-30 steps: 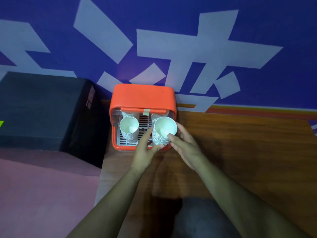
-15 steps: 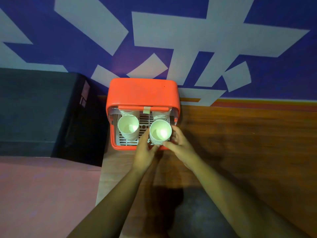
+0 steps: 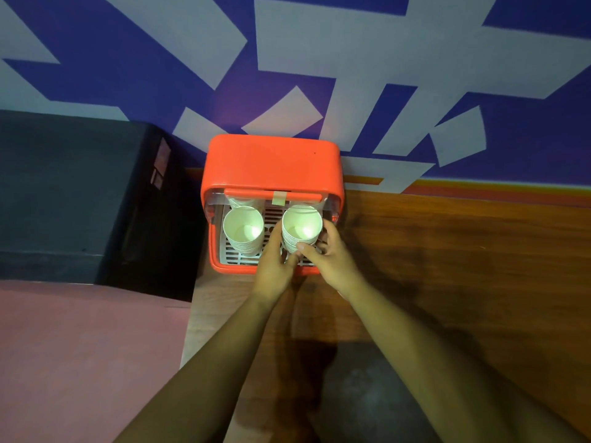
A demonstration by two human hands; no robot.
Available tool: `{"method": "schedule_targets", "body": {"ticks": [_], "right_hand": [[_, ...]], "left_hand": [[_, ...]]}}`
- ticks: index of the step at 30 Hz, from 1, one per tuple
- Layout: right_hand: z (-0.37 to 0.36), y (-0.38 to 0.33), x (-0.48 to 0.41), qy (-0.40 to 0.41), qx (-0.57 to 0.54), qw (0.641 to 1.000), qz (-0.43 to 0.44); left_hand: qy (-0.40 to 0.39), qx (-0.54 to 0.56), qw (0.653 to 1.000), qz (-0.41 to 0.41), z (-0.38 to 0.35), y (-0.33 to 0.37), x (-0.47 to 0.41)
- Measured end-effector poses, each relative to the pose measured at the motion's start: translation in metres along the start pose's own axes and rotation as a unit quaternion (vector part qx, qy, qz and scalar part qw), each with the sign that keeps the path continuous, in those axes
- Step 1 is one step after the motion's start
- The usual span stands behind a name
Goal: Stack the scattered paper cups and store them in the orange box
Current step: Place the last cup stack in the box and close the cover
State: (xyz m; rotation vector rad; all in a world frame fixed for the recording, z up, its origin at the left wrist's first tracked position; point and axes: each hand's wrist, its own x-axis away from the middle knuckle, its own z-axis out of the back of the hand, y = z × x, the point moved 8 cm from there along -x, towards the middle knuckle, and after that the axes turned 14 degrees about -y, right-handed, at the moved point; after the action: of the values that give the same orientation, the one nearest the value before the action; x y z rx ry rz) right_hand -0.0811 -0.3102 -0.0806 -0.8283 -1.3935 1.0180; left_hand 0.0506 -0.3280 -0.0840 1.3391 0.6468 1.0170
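Observation:
The orange box [image 3: 271, 161] stands at the back of the wooden table, against the wall, its front open over a white slotted tray [image 3: 238, 255]. A stack of white paper cups [image 3: 243, 230] stands on the left side of the tray. A second stack of cups [image 3: 300, 227] stands upright on the right side, held between both hands. My left hand [image 3: 275, 266] presses its left side and my right hand [image 3: 329, 255] wraps its right and front. More cup rims [image 3: 241, 201] show further back under the lid.
A large black box [image 3: 73, 193] sits left of the orange box. The brown wooden table [image 3: 463, 266] stretches to the right. A pink floor [image 3: 80, 362] lies lower left. A blue and white wall [image 3: 319, 75] rises right behind the box.
Both hands carried the right stack forward from the box's front edge and lowered it onto the right side of the tray. My head moved closer to the box.

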Motion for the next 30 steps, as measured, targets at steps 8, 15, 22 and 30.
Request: {"method": "schedule_targets", "body": {"ticks": [8, 15, 22, 30], "right_hand": [[0.000, 0.005, -0.007, 0.018, 0.011, 1.000, -0.002], [0.001, 0.005, 0.000, 0.041, 0.069, 0.997, 0.006], [-0.007, 0.012, 0.002, 0.051, 0.085, 0.995, 0.003], [-0.008, 0.010, -0.005, 0.072, 0.129, 0.989, -0.002]], "left_hand": [[0.009, -0.003, 1.000, 0.007, 0.000, 0.002, -0.001], [-0.028, -0.053, 0.996, 0.069, 0.013, -0.018, 0.020], [0.111, -0.093, 0.978, 0.151, 0.083, -0.037, 0.060], [0.110, -0.067, 0.990, 0.056, 0.088, -0.028, 0.029]]}}
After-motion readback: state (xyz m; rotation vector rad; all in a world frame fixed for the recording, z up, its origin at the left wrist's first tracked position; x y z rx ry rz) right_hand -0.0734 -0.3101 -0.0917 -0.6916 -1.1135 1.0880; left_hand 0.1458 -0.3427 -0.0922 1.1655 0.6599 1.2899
